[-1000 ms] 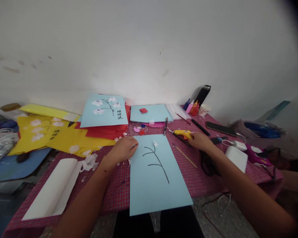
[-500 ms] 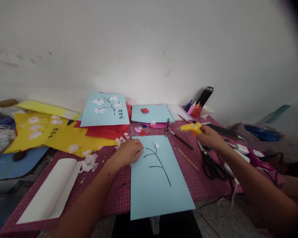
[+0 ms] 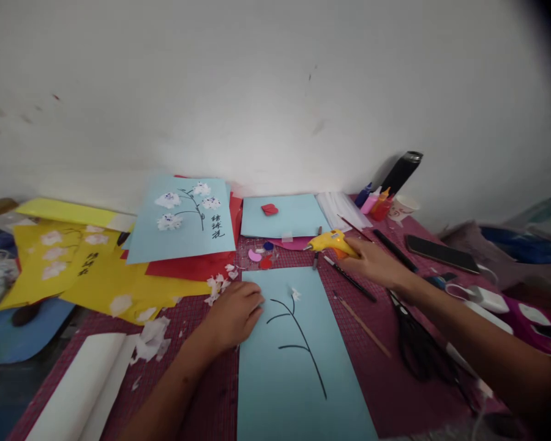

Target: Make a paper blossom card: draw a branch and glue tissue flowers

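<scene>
In my right hand point(image 3: 370, 263) is a yellow hot glue gun point(image 3: 331, 242), its nozzle pointing left above the top edge of a light blue sheet point(image 3: 266, 380). Black branch lines point(image 3: 303, 337) run across that sheet, and a small white paper flower point(image 3: 296, 294) sits at one branch tip. My left hand point(image 3: 236, 312) rests at the sheet's upper left edge with its fingers curled together; whatever they may pinch is hidden. Just beyond it lie crumpled white paper bits point(image 3: 217, 288).
At the back left lies a finished blue flower picture point(image 3: 183, 214) over red and yellow sheets point(image 3: 165, 288). A black marker point(image 3: 349, 278), a thin brush point(image 3: 362, 324), black scissors point(image 3: 417, 343), a phone point(image 3: 441, 253) and a black flask point(image 3: 400, 173) occupy the right. A white paper roll point(image 3: 78, 386) lies front left.
My right hand has brought the glue gun leftward, from the table's right side to near the blue sheet's top edge. My left hand stays by the sheet's left edge. The view has shifted slightly.
</scene>
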A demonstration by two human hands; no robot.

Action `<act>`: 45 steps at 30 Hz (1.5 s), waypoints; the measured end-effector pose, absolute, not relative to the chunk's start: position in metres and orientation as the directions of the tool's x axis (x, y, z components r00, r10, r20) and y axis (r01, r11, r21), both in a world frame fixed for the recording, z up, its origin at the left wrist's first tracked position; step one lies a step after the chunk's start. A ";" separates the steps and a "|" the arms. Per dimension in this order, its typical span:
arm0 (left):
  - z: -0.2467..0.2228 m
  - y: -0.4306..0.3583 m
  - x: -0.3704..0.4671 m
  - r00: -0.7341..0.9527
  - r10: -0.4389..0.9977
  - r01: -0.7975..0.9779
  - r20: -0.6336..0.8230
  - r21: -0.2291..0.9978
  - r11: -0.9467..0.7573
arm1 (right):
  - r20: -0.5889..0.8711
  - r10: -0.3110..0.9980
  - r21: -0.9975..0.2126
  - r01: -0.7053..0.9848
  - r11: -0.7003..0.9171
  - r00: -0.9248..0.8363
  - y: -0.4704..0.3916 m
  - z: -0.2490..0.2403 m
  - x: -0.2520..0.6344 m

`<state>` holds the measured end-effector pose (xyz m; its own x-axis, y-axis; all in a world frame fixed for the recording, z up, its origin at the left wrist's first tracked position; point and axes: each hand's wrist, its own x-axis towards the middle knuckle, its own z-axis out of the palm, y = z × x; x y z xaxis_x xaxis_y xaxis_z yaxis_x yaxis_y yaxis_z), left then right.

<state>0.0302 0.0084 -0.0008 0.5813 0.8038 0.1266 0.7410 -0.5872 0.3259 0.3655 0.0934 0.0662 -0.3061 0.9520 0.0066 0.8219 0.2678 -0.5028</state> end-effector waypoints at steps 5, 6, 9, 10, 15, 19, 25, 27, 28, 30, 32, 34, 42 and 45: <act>-0.001 0.009 0.032 0.567 0.818 0.756 0.098 0.331 -0.564 | -0.003 0.943 -0.617 0.743 0.261 -0.333 0.100 0.061 0.371; -0.002 0.009 0.033 0.566 0.820 0.760 0.091 0.328 -0.561 | 0.009 0.949 -0.609 0.751 0.254 -0.314 0.102 0.059 0.371; -0.003 0.009 0.035 0.560 0.823 0.769 0.092 0.313 -0.558 | 0.029 0.961 -0.503 0.826 0.253 -0.276 0.106 0.050 0.370; -0.004 0.008 0.035 0.558 0.824 0.769 0.099 0.310 -0.559 | 0.030 0.960 -0.443 0.857 0.263 -0.280 0.107 0.048 0.370; -0.005 0.009 0.035 0.560 0.820 0.762 0.119 0.314 -0.566 | 0.046 0.938 -0.136 0.928 0.345 -0.342 0.110 0.039 0.362; -0.004 0.009 0.036 0.557 0.825 0.768 0.095 0.317 -0.556 | 0.039 0.900 -0.058 0.898 0.436 -0.434 0.109 0.035 0.352; -0.002 0.008 0.036 0.551 0.833 0.775 0.057 0.335 -0.536 | 0.040 0.856 -0.075 0.852 0.517 -0.516 0.109 0.033 0.343; -0.002 0.009 0.036 0.551 0.832 0.774 0.057 0.337 -0.536 | 0.018 0.848 -0.061 0.846 0.529 -0.529 0.110 0.035 0.341; -0.003 0.009 0.036 0.553 0.831 0.773 0.058 0.336 -0.538 | 0.006 0.845 -0.042 0.844 0.534 -0.534 0.110 0.036 0.340; -0.003 0.009 0.036 0.554 0.831 0.774 0.057 0.332 -0.539 | -0.022 0.837 0.000 0.837 0.547 -0.547 0.111 0.037 0.337; -0.003 0.008 0.036 0.553 0.831 0.776 0.053 0.330 -0.538 | -0.041 0.825 0.028 0.825 0.565 -0.564 0.111 0.037 0.336; -0.003 0.008 0.037 0.552 0.832 0.778 0.050 0.328 -0.536 | -0.044 0.809 0.038 0.808 0.588 -0.586 0.110 0.037 0.334; -0.002 0.008 0.037 0.556 0.830 0.777 0.047 0.324 -0.539 | -0.031 0.766 0.079 0.762 0.642 -0.642 0.105 0.044 0.332; -0.001 0.008 0.037 0.555 0.831 0.778 0.045 0.325 -0.537 | -0.031 0.764 0.089 0.759 0.645 -0.645 0.104 0.044 0.332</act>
<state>0.0366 0.0080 -0.0011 0.5547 0.8308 0.0451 0.7782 -0.5373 0.3251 0.3322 0.1042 0.0435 -0.6450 0.7636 -0.0308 0.7591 0.6448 0.0893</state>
